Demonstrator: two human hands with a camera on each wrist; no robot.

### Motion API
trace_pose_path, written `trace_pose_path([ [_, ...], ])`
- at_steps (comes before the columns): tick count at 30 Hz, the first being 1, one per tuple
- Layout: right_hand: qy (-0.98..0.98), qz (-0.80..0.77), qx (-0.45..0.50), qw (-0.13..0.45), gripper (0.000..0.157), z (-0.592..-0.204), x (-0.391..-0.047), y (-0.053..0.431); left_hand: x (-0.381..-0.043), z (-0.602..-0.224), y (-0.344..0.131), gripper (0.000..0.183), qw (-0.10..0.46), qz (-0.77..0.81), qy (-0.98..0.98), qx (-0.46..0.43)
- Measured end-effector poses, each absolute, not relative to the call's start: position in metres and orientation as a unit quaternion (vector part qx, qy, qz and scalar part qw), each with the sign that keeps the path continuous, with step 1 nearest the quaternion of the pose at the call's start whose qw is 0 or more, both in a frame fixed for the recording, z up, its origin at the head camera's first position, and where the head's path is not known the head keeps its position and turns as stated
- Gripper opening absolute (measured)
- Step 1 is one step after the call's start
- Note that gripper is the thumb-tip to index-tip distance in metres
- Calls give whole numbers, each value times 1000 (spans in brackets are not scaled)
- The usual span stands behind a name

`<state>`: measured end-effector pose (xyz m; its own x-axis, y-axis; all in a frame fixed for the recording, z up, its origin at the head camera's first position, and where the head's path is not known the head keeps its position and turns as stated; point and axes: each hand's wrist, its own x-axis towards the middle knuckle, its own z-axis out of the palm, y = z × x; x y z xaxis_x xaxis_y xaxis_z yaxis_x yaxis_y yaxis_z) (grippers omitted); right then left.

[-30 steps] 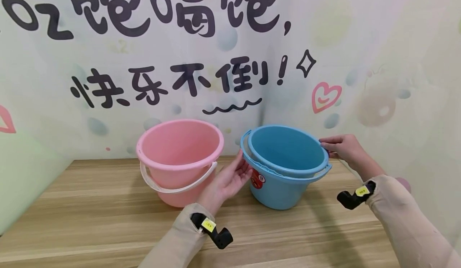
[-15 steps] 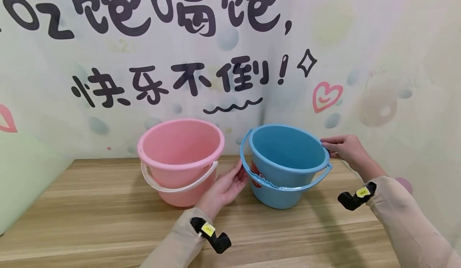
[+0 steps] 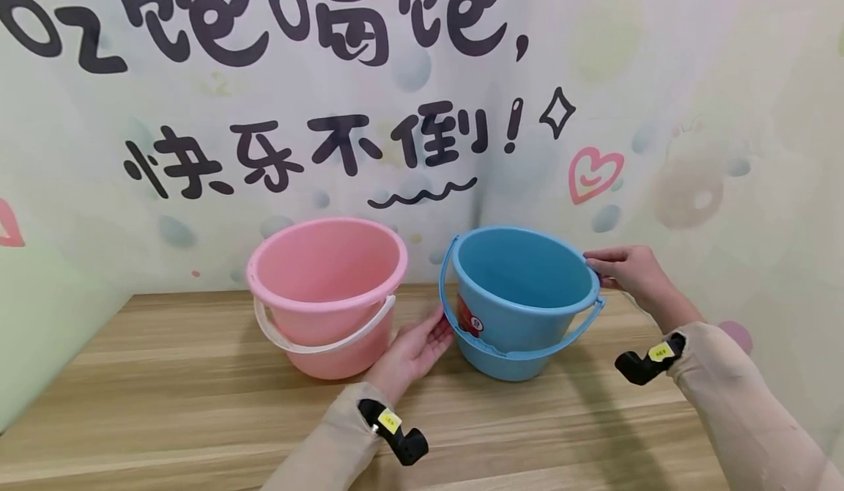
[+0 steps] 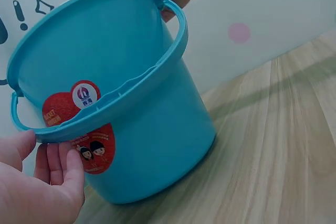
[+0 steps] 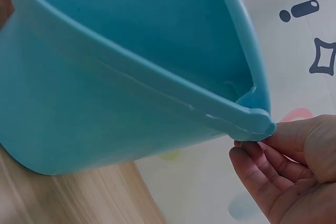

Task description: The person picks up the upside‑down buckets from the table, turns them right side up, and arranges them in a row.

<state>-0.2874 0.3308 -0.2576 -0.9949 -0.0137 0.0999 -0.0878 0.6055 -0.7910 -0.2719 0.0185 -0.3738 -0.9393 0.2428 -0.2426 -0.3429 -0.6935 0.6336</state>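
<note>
A blue bucket (image 3: 521, 322) stands upright on the wooden table. Its blue handle (image 4: 131, 90) hangs down across the front, below the rim. My left hand (image 3: 415, 352) is at the bucket's left side; in the left wrist view its thumb lies over the handle and the fingers (image 4: 55, 163) are below it, pinching it. On the far right, my right hand (image 3: 636, 271) pinches the rim by the handle's hinge (image 5: 257, 124). A red sticker (image 4: 97, 153) on the bucket's front is partly covered by the handle.
A pink bucket (image 3: 330, 322) with a lowered white handle (image 3: 369, 333) stands just left of my left hand. Behind both buckets rises a wall (image 3: 422, 256) with large printed characters. The wooden table (image 3: 165, 403) extends toward me.
The blue handle has swung down from close under the rim to lower on the bucket's front, and my left hand has sunk with it. My right hand stays at the rim.
</note>
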Motion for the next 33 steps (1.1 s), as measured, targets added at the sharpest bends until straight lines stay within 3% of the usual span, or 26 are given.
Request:
trace_pose_path([
  [14, -893, 447, 31, 42, 44, -256, -287, 324, -272, -380, 19, 39, 133, 911, 384, -74],
  [33, -890, 452, 52, 11, 49, -249, -282, 332, -261, -371, 11, 29, 137, 901, 407, -69],
])
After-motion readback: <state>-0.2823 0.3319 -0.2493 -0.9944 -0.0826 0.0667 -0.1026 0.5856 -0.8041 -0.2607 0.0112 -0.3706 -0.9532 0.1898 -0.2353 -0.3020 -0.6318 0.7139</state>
